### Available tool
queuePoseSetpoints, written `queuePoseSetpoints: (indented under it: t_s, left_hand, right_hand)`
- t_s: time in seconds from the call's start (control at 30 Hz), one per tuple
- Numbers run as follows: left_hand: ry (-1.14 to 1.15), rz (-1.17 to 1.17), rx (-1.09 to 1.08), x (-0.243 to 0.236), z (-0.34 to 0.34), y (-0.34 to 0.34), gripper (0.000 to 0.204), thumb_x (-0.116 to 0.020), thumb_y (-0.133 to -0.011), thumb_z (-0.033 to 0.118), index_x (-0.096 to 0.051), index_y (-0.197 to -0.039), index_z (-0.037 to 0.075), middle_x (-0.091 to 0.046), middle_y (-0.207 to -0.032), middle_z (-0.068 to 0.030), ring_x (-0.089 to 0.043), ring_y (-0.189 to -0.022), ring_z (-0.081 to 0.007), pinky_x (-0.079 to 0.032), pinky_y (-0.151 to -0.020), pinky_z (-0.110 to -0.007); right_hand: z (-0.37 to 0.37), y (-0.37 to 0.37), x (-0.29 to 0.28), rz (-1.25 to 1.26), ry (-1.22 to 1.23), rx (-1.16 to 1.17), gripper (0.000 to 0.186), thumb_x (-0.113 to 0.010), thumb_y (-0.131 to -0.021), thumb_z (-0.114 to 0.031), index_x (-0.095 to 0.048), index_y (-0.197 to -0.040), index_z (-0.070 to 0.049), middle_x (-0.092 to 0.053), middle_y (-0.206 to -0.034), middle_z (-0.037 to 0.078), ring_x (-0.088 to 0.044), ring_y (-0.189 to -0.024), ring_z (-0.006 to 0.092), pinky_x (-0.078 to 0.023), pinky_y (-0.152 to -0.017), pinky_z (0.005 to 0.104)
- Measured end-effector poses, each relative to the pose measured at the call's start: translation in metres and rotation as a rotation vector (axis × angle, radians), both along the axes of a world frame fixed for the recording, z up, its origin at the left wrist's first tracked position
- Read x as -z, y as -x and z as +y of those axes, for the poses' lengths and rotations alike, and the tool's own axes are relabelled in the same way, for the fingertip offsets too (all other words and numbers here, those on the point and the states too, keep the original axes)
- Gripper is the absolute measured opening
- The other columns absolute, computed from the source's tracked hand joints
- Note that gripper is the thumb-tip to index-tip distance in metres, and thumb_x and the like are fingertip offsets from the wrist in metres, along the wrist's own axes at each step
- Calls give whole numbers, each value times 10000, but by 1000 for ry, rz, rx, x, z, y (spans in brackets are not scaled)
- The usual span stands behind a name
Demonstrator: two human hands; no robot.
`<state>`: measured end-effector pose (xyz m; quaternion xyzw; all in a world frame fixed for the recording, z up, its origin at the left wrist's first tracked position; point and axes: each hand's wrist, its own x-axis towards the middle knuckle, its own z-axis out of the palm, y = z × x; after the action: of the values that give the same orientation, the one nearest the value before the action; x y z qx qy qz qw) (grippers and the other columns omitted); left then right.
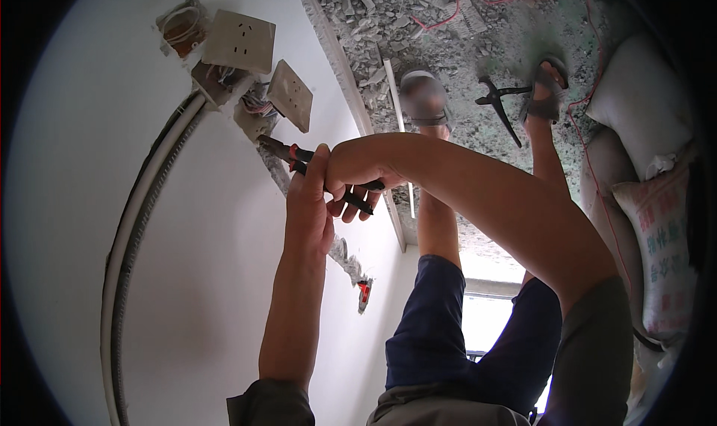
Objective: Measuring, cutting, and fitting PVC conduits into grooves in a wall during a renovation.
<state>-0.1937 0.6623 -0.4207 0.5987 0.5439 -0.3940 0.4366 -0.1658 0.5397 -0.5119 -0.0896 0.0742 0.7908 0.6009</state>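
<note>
A pair of pliers (275, 148) with black handles and red marks near the pivot points up and left, its jaws against the broken edge of a wall recess. My right hand (367, 173) reaches across from the right, its fingers curled about the handles. Pressed close alongside, my left hand (305, 191) has its thumb up against the pliers near the pivot; its other fingers are mostly hidden. Just above the jaws, a socket plate (291, 97) hangs off the wall with wires (258, 100) behind it. What the jaws grip, if anything, cannot be made out.
Another socket plate (239, 41) hangs higher, beside an open wall box (181, 29). Conduits (138, 202) curve down the white wall. A black pliers-like tool (497, 101) lies between my feet on the rubble-strewn floor. Filled sacks (642, 97) and a red wire (597, 165) are at right.
</note>
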Motion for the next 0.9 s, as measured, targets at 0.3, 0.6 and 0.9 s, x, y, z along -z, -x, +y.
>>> queuePoseSetpoints:
  t_s: [0.3,0.6,0.9]
  left_hand:
    - [57,29,-56,0,7,-3,326,-492,-977,454,-545,-916,138,-559,-824,21,-514,-733,-108,-402,-628,-290]
    - [-113,61,-43,-3,0,-15,351,-601,-922,423,-549,-792,101,-524,-713,4,-491,-646,-124,-417,-671,-332]
    - [94,274,-281,3,-8,-33,295,-600,-921,276,-585,-731,52,-547,-627,-43,-515,-552,-178,-476,-645,-366]
  right_hand:
    - [8,-7,1,-66,38,-87,242,-536,-887,-131,-556,-1090,0,-606,-965,164,-632,-878,289,-523,-793,475]
    - [17,12,-7,127,101,60,156,-575,-828,-163,-562,-895,-22,-549,-787,86,-559,-652,183,-501,-623,343]
    - [18,14,-16,-126,202,42,142,-489,-751,-109,-449,-633,-42,-446,-594,92,-405,-472,179,-301,-432,340]
